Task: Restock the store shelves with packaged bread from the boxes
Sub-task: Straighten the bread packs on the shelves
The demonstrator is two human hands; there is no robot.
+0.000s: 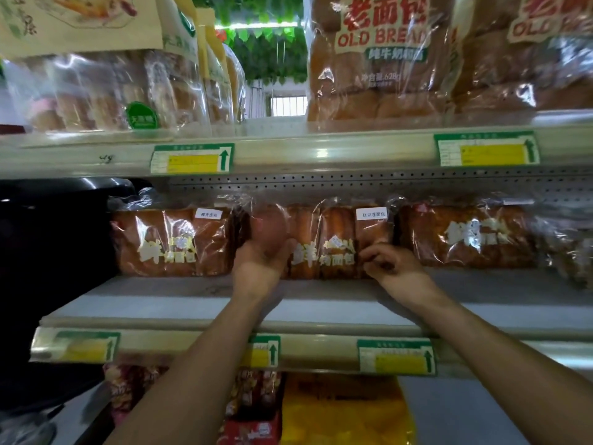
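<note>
Loaves [173, 242] [468, 236] flank middle loaf [324, 242]; left hand [261, 261] fingers spread against it; right hand [393, 264] fingers pinching wrapper.

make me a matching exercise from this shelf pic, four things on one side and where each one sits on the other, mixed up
Things
1. OLD BREAD loaf
2. yellow package
3. middle bread pack
4. left hand

Places
A. bottom shelf, below the price tags
B. middle shelf, between both hands
C. top shelf, right of the gap
D. at the left end of the middle pack

Pairs: 1-C, 2-A, 3-B, 4-D

The right hand curls its fingers on the middle pack's right end.
</note>
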